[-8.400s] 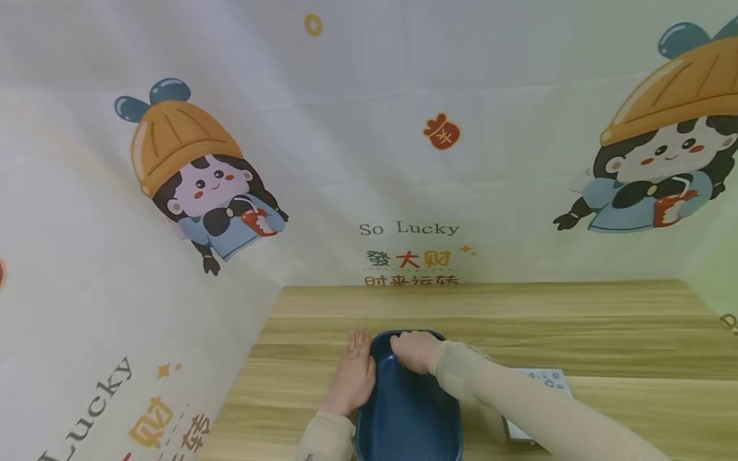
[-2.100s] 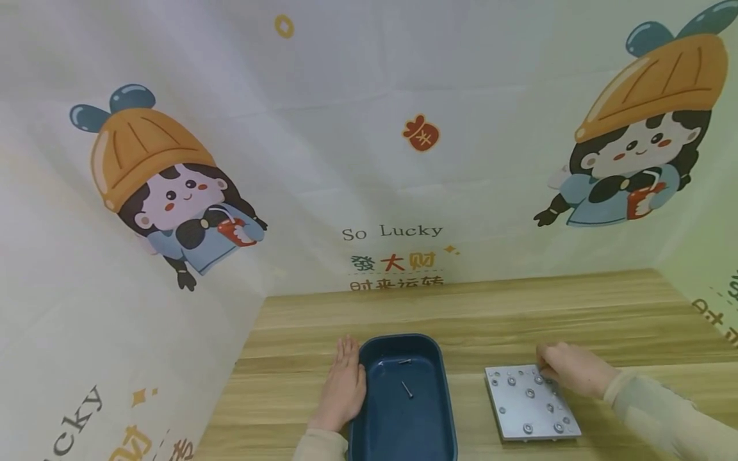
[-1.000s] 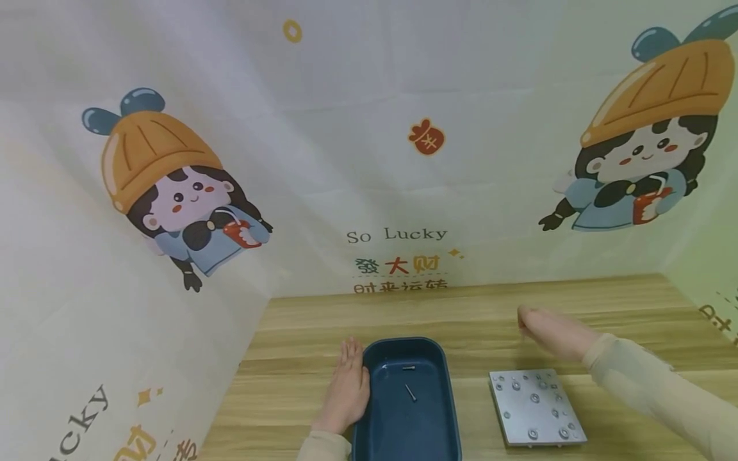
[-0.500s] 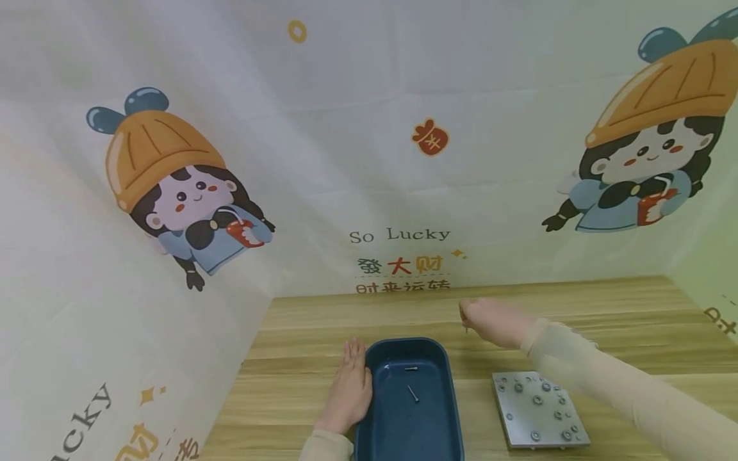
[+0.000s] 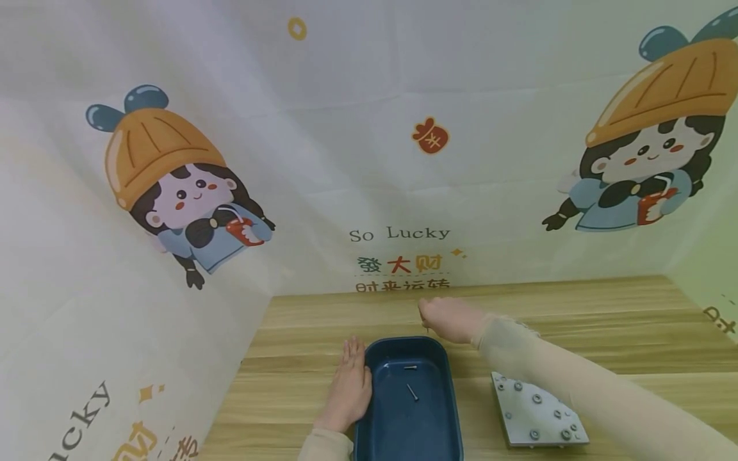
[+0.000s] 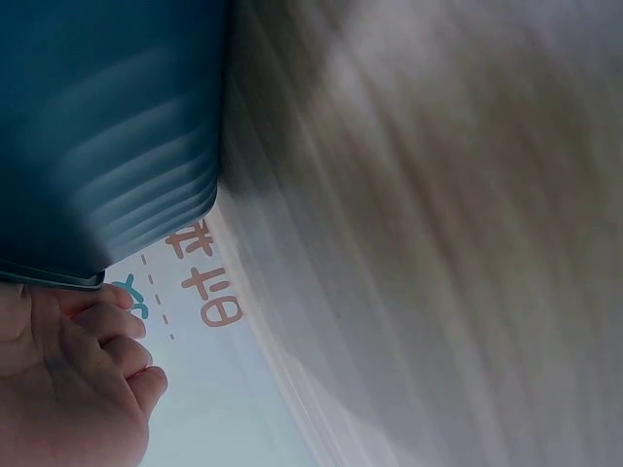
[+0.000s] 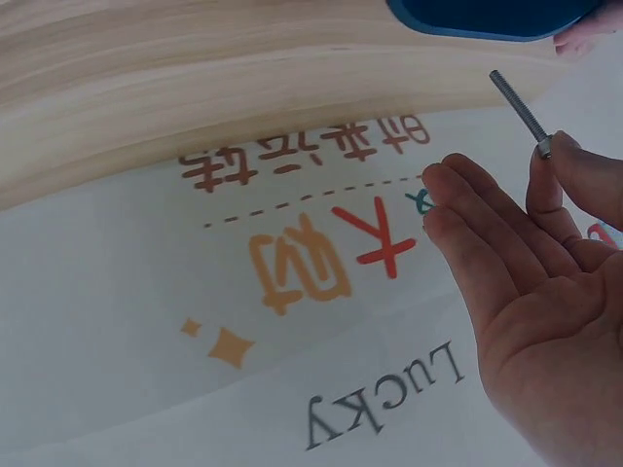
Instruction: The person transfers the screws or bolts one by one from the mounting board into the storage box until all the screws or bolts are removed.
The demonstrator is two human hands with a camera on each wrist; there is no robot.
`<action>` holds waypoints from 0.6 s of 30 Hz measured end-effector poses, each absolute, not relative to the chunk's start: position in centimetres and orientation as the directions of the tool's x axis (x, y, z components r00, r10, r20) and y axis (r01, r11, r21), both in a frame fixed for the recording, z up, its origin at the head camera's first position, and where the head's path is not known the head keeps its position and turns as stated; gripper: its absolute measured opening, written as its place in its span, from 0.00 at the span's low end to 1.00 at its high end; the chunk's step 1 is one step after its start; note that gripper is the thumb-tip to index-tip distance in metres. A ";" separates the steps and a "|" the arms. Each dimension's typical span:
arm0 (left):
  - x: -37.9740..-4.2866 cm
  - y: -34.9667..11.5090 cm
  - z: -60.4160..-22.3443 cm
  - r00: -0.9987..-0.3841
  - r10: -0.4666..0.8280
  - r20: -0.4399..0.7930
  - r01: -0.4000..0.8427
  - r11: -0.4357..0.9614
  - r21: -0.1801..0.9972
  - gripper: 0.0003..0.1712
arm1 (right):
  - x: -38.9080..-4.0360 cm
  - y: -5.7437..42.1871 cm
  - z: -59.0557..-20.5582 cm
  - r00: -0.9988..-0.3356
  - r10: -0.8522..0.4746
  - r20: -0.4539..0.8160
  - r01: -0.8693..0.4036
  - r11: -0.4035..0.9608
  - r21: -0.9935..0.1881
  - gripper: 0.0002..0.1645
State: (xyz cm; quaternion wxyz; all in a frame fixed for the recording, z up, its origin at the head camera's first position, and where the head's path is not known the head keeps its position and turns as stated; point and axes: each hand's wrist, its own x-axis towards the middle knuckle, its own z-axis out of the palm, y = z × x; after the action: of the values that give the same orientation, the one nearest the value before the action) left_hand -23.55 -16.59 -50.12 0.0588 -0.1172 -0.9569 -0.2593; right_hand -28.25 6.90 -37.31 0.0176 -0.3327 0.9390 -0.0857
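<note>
My right hand [image 5: 452, 319] pinches a metal bolt [image 7: 519, 109] by its head between thumb and forefinger, the threaded shank sticking out; the other fingers are extended. In the head view this hand is just past the far right corner of a deep blue rectangular tray [image 5: 406, 426]. Two loose bolts lie on the tray floor, one bolt [image 5: 412, 392] slanted and a second bolt [image 5: 410, 367] nearly sideways. Along the tray's left wall rests my left hand [image 5: 348, 390], its fingers straight. To the right stands a silver metal plate [image 5: 521, 413] with several bolt heads, partly hidden by my right forearm.
The wood-grain table [image 5: 305, 314] runs back to a pale printed cloth [image 5: 323, 160], which rises behind it and along the left and right sides. My right sleeve [image 5: 571, 371] crosses over the plate's far right corner.
Earlier my right hand was in the tray, then at the plate's far right edge. Since then it has swung left with a bolt to the tray's far end. My left hand stays at the tray.
</note>
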 end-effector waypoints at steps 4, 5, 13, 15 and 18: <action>-23.5 -16.6 -50.1 -0.968 0.190 0.166 0.248 0.839 0.485 0.29 | -28.5 5.4 -37.8 -0.752 -0.657 0.054 -0.658 0.743 -0.124 0.03; -23.5 -16.6 -50.1 -0.968 0.190 0.164 0.247 0.839 0.485 0.29 | -28.6 5.0 -38.0 -0.749 -0.660 0.055 -0.661 0.742 -0.112 0.04; -23.7 -16.7 -50.2 -0.969 0.189 0.160 0.244 0.839 0.486 0.30 | -28.7 1.9 -39.2 -0.756 -0.654 0.029 -0.655 0.754 -0.050 0.05; -23.7 -16.8 -50.2 -0.969 0.192 0.157 0.244 0.841 0.483 0.30 | -28.5 1.5 -39.6 -0.746 -0.665 0.025 -0.665 0.746 -0.017 0.05; -23.6 -16.7 -50.3 -0.968 0.195 0.158 0.248 0.839 0.484 0.30 | -28.1 1.0 -40.3 -0.738 -0.675 -0.005 -0.675 0.738 -0.002 0.05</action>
State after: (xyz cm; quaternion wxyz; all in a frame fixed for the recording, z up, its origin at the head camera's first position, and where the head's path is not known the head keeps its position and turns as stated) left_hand -23.63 -16.70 -50.29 0.0514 -0.1158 -0.9575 -0.2592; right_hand -28.12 1.03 -40.29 0.0026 -0.3620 0.9322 -0.0001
